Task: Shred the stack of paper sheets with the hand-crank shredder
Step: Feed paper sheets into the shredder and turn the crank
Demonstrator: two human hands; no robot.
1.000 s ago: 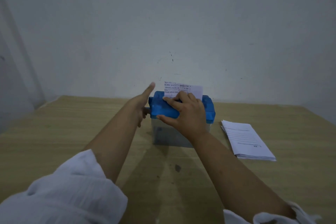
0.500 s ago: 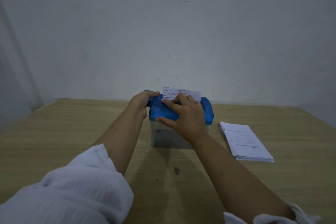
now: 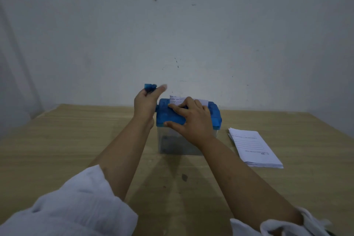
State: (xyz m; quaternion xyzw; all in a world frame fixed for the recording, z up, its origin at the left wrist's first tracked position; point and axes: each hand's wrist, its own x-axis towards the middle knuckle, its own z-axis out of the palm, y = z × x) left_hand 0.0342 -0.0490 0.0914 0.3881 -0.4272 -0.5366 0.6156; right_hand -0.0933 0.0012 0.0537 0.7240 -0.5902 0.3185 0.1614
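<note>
A hand-crank shredder with a blue lid (image 3: 215, 116) and a clear bin (image 3: 172, 144) stands mid-table. A printed sheet (image 3: 177, 99) sticks up a little from its slot. My left hand (image 3: 146, 101) grips the blue crank handle (image 3: 150, 86), raised at the shredder's left side. My right hand (image 3: 191, 119) rests spread on the lid, thumb on its front edge, fingertips by the sheet. A stack of white printed sheets (image 3: 253, 147) lies to the right of the shredder.
The wooden table (image 3: 67, 140) meets a pale wall (image 3: 191, 34) just behind the shredder. A small dark mark (image 3: 184, 177) is on the table in front of the bin. White sleeves cover both of my upper arms.
My left hand has swung the crank handle round to the top position. The sheet stands lower in the slot than a second ago. My right hand has stayed on the lid.
</note>
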